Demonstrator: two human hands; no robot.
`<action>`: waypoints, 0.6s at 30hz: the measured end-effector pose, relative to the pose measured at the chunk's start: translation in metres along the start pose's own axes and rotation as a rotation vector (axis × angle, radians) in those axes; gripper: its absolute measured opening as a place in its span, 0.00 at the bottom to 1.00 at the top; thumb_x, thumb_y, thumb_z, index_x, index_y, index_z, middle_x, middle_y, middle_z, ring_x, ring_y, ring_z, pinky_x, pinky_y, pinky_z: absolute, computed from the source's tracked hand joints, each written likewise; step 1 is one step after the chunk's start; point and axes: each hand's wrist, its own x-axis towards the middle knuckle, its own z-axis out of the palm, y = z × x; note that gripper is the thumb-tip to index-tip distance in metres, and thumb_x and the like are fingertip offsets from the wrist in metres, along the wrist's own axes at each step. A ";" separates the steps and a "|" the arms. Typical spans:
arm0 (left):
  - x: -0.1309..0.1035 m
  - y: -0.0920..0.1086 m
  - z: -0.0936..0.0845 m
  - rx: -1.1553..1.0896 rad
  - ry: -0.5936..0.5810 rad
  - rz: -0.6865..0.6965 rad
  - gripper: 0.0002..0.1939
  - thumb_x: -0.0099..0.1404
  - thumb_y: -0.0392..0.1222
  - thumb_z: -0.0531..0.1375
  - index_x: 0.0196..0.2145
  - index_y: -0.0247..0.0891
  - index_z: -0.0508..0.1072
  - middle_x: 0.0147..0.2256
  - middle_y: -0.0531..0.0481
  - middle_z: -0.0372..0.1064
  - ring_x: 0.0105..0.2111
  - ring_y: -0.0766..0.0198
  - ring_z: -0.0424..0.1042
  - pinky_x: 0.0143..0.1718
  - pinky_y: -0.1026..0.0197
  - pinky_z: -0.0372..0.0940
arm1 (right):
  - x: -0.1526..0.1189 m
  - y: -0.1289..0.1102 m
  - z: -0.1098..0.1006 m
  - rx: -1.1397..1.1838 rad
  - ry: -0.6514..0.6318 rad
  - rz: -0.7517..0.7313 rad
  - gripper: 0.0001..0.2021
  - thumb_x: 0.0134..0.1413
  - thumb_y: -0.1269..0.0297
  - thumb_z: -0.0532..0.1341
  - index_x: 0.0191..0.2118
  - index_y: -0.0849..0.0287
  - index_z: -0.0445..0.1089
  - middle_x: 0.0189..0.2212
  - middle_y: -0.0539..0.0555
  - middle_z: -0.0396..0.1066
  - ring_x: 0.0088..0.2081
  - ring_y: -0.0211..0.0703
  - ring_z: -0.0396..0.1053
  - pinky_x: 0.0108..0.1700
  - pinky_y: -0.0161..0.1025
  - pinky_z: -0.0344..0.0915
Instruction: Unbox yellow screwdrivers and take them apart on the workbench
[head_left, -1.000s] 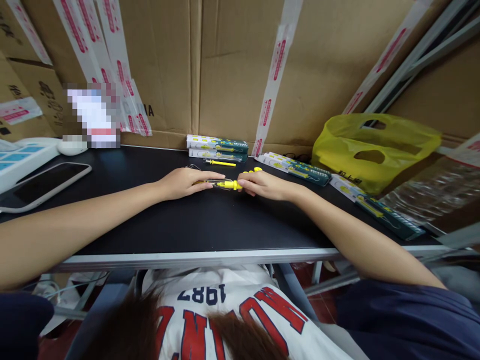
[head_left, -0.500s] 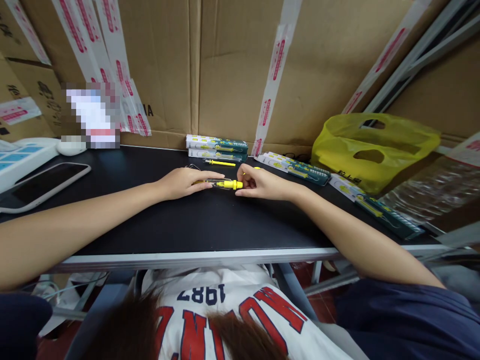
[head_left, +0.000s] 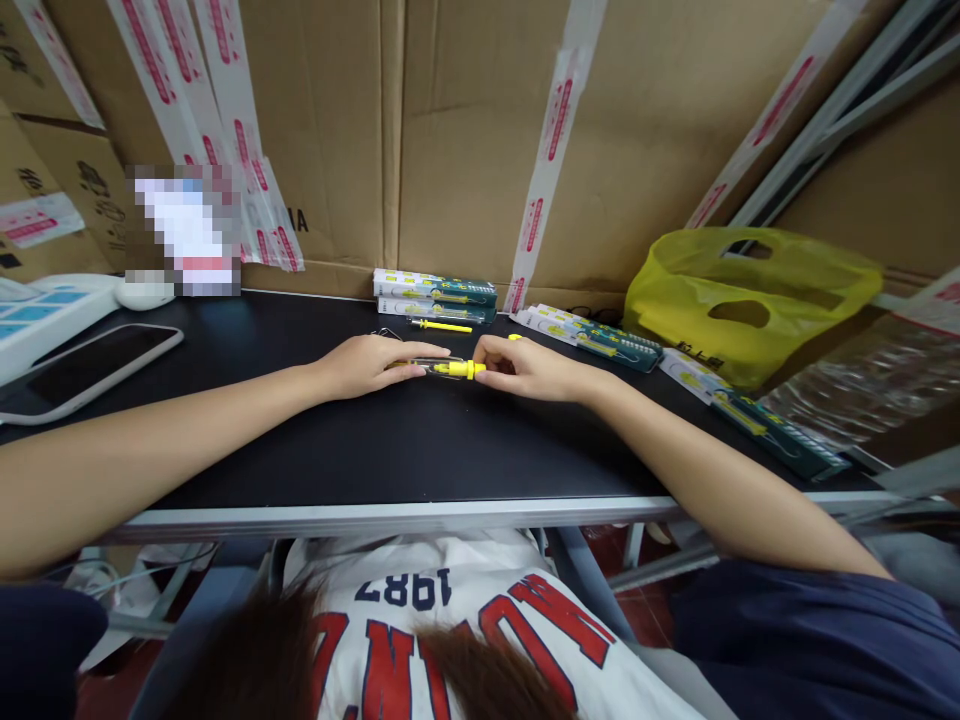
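yellow-and-clear tool (head_left: 456, 369) was between the two hands over the black counter (head_left: 420, 450), its clear part gripped by the left hand (head_left: 361, 366) and its yellow end pinched by the right hand (head_left: 521, 368). the step seemed to be adjusting this end, so the next move probably called for a steady left hold and gentle right fingers.

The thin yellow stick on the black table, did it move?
No, the yellow stick stays in front of the stacked white-and-green cardboard boxes.
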 end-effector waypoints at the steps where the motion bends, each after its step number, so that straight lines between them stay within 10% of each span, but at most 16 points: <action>1: 0.000 0.000 0.000 0.000 0.001 -0.001 0.23 0.72 0.51 0.47 0.61 0.51 0.61 0.53 0.53 0.71 0.43 0.63 0.73 0.41 0.67 0.61 | 0.000 0.000 0.001 -0.005 0.022 -0.001 0.08 0.58 0.59 0.57 0.39 0.59 0.61 0.25 0.46 0.62 0.25 0.34 0.58 0.28 0.33 0.53; 11: 0.000 0.001 0.000 0.001 -0.004 -0.002 0.23 0.72 0.52 0.47 0.62 0.51 0.61 0.51 0.53 0.71 0.43 0.64 0.73 0.40 0.67 0.61 | 0.000 -0.001 0.001 0.022 0.047 0.026 0.17 0.54 0.55 0.61 0.42 0.57 0.57 0.23 0.44 0.62 0.24 0.35 0.58 0.28 0.33 0.53; 18: 0.000 0.000 0.000 -0.011 0.005 0.008 0.23 0.72 0.52 0.47 0.62 0.52 0.60 0.53 0.53 0.70 0.45 0.63 0.72 0.43 0.66 0.61 | 0.001 -0.004 -0.005 0.016 -0.094 0.072 0.19 0.65 0.54 0.45 0.33 0.60 0.66 0.22 0.49 0.63 0.25 0.36 0.60 0.32 0.35 0.55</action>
